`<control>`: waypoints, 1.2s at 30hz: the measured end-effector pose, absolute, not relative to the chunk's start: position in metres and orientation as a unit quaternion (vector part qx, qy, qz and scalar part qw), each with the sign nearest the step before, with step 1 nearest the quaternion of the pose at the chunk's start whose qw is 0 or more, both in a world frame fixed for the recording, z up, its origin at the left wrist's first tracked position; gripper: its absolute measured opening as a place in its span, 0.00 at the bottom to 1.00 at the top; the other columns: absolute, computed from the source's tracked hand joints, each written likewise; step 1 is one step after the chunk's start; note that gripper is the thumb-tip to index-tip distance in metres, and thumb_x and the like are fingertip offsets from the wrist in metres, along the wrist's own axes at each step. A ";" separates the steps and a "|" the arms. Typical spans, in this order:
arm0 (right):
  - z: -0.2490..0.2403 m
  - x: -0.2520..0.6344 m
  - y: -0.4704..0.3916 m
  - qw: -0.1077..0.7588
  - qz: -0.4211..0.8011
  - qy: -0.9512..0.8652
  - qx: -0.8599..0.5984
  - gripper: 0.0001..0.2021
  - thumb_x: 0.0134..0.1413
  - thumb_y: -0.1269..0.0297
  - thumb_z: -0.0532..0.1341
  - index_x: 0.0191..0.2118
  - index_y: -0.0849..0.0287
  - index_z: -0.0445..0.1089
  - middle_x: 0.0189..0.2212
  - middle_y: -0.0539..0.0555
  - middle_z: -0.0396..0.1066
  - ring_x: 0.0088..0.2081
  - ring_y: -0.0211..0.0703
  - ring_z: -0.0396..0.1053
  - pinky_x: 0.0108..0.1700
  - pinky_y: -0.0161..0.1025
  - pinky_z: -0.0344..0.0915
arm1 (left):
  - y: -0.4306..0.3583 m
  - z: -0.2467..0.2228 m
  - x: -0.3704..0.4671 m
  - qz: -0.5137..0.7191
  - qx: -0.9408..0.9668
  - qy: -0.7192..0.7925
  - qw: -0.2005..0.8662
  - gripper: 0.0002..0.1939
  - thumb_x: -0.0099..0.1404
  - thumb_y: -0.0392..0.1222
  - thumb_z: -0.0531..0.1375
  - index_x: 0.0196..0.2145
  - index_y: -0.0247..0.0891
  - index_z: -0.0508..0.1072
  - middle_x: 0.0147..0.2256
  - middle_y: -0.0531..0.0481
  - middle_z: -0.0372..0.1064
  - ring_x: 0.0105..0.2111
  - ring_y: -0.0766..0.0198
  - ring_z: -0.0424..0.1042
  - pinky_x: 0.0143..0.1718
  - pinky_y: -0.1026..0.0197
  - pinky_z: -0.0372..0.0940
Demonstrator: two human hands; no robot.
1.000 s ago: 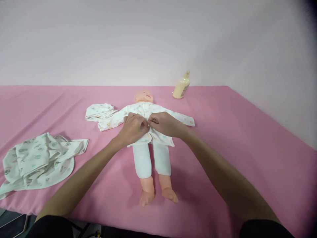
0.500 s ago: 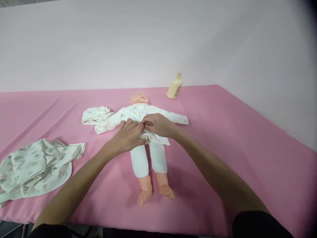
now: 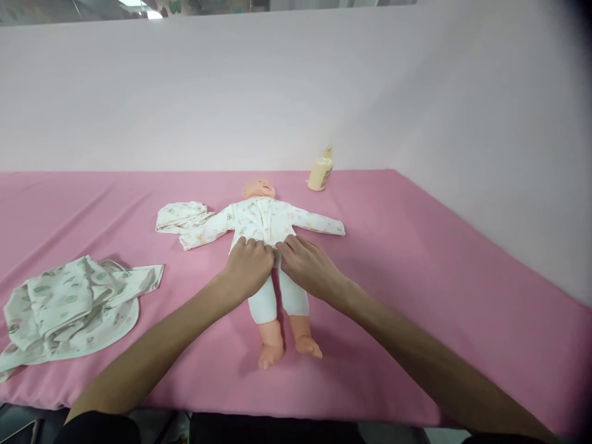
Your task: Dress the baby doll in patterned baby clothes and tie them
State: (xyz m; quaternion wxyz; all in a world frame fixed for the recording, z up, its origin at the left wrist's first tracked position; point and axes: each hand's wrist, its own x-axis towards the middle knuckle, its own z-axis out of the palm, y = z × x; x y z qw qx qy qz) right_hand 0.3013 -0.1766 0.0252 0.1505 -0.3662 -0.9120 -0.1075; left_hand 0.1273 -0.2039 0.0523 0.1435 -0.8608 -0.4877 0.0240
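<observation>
A baby doll (image 3: pixel 259 187) lies on its back, feet toward me, arms spread out to the sides. It wears a white patterned baby shirt (image 3: pixel 259 216) and white trousers (image 3: pixel 293 296). My left hand (image 3: pixel 250 264) is closed on the shirt's lower hem, knuckles up. Close beside it, my right hand (image 3: pixel 305 262) also grips the hem, fingers curled. Both hands are over the doll's waist and hide the hem and the cloth between the fingers.
A pink sheet (image 3: pixel 393 345) covers the table. Left of the doll lie a folded patterned cloth (image 3: pixel 181 217) and a larger crumpled patterned garment (image 3: pixel 69 308). A pale yellow pump bottle (image 3: pixel 320 171) stands near the white wall (image 3: pixel 208 92) at the back.
My hands have come down from the shirt's front to its lower hem and spread slightly apart. The shirt's front now lies flatter. The camera view has tilted up a little.
</observation>
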 end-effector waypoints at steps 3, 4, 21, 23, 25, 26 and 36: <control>0.027 0.299 -0.179 0.157 -0.151 -0.905 -0.366 0.15 0.54 0.85 0.47 0.31 0.60 0.65 0.29 0.57 0.67 0.30 0.45 0.62 0.32 0.40 0.54 | -0.207 0.051 0.128 0.018 -0.875 -0.455 0.164 0.12 0.63 0.23 0.49 0.32 0.33 0.70 0.30 0.41 0.70 0.32 0.53 0.70 0.31 0.54 0.54; 0.028 0.299 -0.180 0.173 -0.143 -0.902 -0.369 0.14 0.54 0.84 0.48 0.32 0.60 0.65 0.29 0.56 0.67 0.30 0.44 0.62 0.31 0.40 0.54 | -0.208 0.051 0.128 0.012 -0.879 -0.446 0.169 0.13 0.63 0.23 0.48 0.31 0.33 0.69 0.30 0.41 0.70 0.32 0.53 0.70 0.31 0.54 0.54; 0.017 0.313 -0.194 0.246 -0.135 -0.917 -0.284 0.14 0.59 0.76 0.53 0.46 0.61 0.71 0.45 0.64 0.68 0.44 0.53 0.66 0.45 0.47 0.64 | -0.248 0.058 -0.020 -0.128 -0.717 -0.678 -0.102 0.17 0.70 0.51 0.48 0.46 0.42 0.70 0.46 0.44 0.71 0.45 0.53 0.69 0.46 0.53 0.64; 0.015 0.310 -0.194 0.256 -0.119 -0.917 -0.281 0.13 0.60 0.75 0.54 0.45 0.61 0.72 0.47 0.65 0.67 0.45 0.54 0.66 0.46 0.48 0.64 | -0.227 0.046 -0.047 -0.130 -0.689 -0.711 -0.050 0.18 0.70 0.50 0.48 0.51 0.40 0.67 0.52 0.41 0.68 0.50 0.51 0.68 0.50 0.52 0.63; 0.012 0.307 -0.193 0.262 -0.099 -0.918 -0.282 0.12 0.61 0.73 0.54 0.45 0.61 0.72 0.49 0.65 0.67 0.47 0.55 0.65 0.47 0.49 0.64 | -0.200 0.034 -0.065 -0.125 -0.664 -0.738 0.008 0.23 0.69 0.48 0.50 0.58 0.36 0.62 0.58 0.36 0.61 0.58 0.45 0.61 0.54 0.48 0.60; 0.011 0.307 -0.193 0.265 -0.089 -0.918 -0.283 0.12 0.61 0.73 0.54 0.45 0.60 0.72 0.49 0.65 0.67 0.47 0.55 0.65 0.48 0.50 0.64 | -0.184 0.029 -0.071 -0.121 -0.652 -0.748 0.033 0.25 0.69 0.46 0.49 0.60 0.34 0.60 0.61 0.34 0.57 0.60 0.42 0.58 0.55 0.45 0.59; 0.006 0.316 -0.183 0.306 -0.043 -0.909 -0.280 0.11 0.61 0.74 0.54 0.45 0.61 0.71 0.49 0.65 0.65 0.48 0.52 0.66 0.50 0.51 0.66 | -0.090 0.006 -0.093 -0.040 -0.599 -0.798 0.052 0.29 0.68 0.51 0.53 0.61 0.32 0.61 0.56 0.31 0.62 0.57 0.42 0.62 0.56 0.46 0.57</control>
